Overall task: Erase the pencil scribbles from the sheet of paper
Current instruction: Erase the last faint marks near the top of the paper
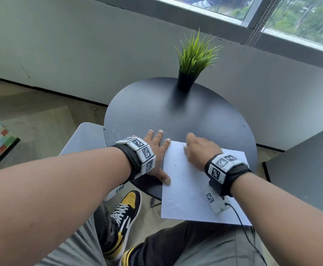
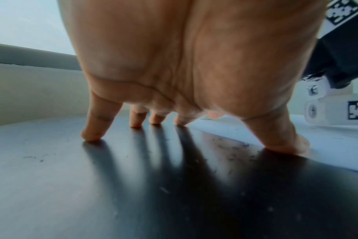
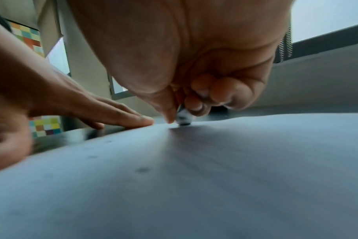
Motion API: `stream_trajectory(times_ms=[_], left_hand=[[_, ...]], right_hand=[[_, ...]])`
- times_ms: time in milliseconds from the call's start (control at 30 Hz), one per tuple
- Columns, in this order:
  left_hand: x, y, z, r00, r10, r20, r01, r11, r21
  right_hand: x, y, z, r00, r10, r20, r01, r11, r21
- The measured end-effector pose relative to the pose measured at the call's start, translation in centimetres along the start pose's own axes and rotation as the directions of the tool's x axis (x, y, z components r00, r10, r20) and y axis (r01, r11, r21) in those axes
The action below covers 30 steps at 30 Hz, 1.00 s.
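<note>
A white sheet of paper (image 1: pixel 187 185) lies on the round black table (image 1: pixel 156 112), its near end hanging over the table's edge. Small dark crumbs and faint marks dot the sheet. My left hand (image 1: pixel 156 148) lies flat with spread fingers (image 2: pixel 92 134), the index fingertip and thumb pressing on the paper's left edge. My right hand (image 1: pixel 199 150) is at the sheet's far left corner, its thumb and fingers pinching a small white eraser (image 3: pixel 183 120) whose tip touches the paper (image 3: pixel 215 169). The eraser barely shows in the head view.
A potted green plant (image 1: pixel 193 60) stands at the table's far side. Eraser crumbs (image 2: pixel 233 148) lie on the table by the sheet. A grey seat (image 1: pixel 85 137) is to the left, a dark panel (image 1: pixel 306 169) to the right, my knees below.
</note>
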State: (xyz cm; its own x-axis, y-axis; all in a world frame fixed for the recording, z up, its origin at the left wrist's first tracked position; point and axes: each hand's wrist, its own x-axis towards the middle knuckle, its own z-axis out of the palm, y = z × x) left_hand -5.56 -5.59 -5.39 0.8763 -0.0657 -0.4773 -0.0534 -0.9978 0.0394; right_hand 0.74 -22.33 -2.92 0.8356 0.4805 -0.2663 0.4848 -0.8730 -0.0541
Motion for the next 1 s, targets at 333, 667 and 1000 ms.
stream_trajectory(times_ms=[333,667,1000], left_hand=[[-0.4,0.4,-0.3,0.999,-0.013,0.037,0.013,1.000,0.005],[-1.1,0.9,-1.1,0.998,-0.012,0.057,0.011,1.000,0.014],[-1.0,1.0,-1.1,0.996,-0.005,0.084,0.002,1.000,0.029]], right_hand=[[-0.6,0.1,0.5,0.999,-0.041,-0.013,0.041,0.999,-0.028],[-0.1,2.7,1.2,1.000,-0.001,0.006,0.002,1.000,-0.013],[-2.8,-1.1,1.6,0.983,-0.170,0.066,0.173,0.984,-0.041]])
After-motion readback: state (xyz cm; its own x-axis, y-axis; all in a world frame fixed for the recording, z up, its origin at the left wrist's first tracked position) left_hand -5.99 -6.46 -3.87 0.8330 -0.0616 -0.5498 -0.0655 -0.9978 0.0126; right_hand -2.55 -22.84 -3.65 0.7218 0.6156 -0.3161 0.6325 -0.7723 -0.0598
